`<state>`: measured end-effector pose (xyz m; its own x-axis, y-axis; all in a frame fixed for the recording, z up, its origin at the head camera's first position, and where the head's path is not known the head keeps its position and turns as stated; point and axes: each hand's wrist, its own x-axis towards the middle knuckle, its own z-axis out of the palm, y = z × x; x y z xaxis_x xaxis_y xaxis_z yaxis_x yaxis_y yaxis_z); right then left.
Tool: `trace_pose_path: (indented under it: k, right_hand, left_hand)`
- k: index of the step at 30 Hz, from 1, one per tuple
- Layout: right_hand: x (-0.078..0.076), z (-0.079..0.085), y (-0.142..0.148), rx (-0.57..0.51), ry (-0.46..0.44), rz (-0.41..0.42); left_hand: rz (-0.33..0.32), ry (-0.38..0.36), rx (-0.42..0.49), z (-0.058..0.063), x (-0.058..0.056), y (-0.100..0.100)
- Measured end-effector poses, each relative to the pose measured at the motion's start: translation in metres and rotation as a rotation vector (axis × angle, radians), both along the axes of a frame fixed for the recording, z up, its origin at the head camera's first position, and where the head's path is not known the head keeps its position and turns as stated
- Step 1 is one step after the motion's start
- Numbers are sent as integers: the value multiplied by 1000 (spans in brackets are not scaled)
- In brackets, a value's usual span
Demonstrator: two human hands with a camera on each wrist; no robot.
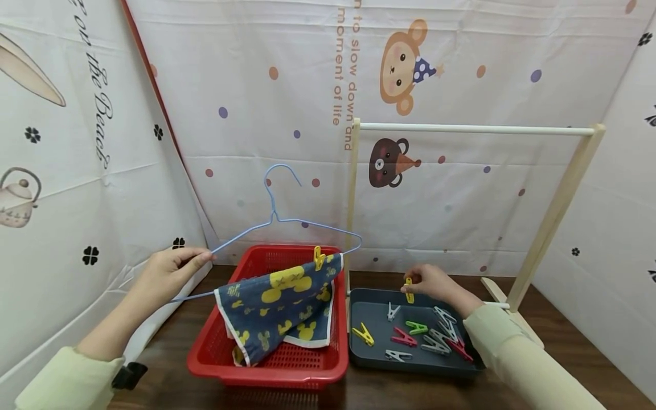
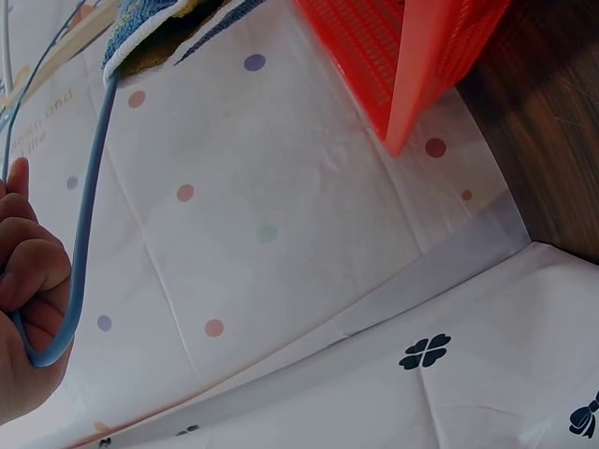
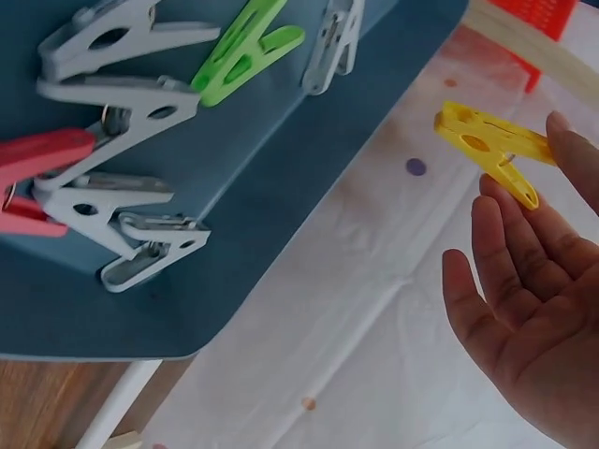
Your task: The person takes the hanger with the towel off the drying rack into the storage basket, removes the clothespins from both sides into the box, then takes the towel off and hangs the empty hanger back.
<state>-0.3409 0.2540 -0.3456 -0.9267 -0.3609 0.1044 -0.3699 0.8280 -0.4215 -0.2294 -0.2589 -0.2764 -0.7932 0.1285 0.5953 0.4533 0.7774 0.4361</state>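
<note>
My left hand (image 1: pixel 176 273) grips the left end of a blue wire hanger (image 1: pixel 246 232), holding it up over the red basket. A navy cloth (image 1: pixel 287 307) with yellow mouse prints and white edging hangs over the hanger's lower bar. One yellow clothespin (image 1: pixel 319 258) clips the cloth near its right upper corner; the left upper corner has no clip. My right hand (image 1: pixel 433 285) pinches another yellow clothespin (image 3: pixel 491 145) by its handle ends between thumb and finger, above the far edge of the dark grey tray (image 1: pixel 369 356). In the left wrist view, fingers (image 2: pixel 33 262) curl round the hanger's bend.
Several clothespins lie in the tray, among them a yellow one (image 1: pixel 364 334), a green one (image 1: pixel 416 327) and a pink one (image 1: pixel 405 337). The red basket (image 1: pixel 205 353) stands left of the tray. Behind the tray rises a wooden rack with a white rail (image 1: pixel 476 129).
</note>
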Motion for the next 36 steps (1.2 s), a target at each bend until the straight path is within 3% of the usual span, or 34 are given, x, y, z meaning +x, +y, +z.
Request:
trace_pose_path:
  k: [5,15,29,36]
  right_hand:
    - [-7,-7,2,56,-28,13]
    - [-12,-26,0,227,-101,-9]
    - [-14,-37,-5,453,-47,-45]
    - [-20,-44,-3,495,-63,-57]
  left_hand:
    - [-23,33,11,0,0,0]
    - [-10,11,15,-1,3,1]
    - [9,7,3,1,2,2]
    - [1,24,9,0,1,2]
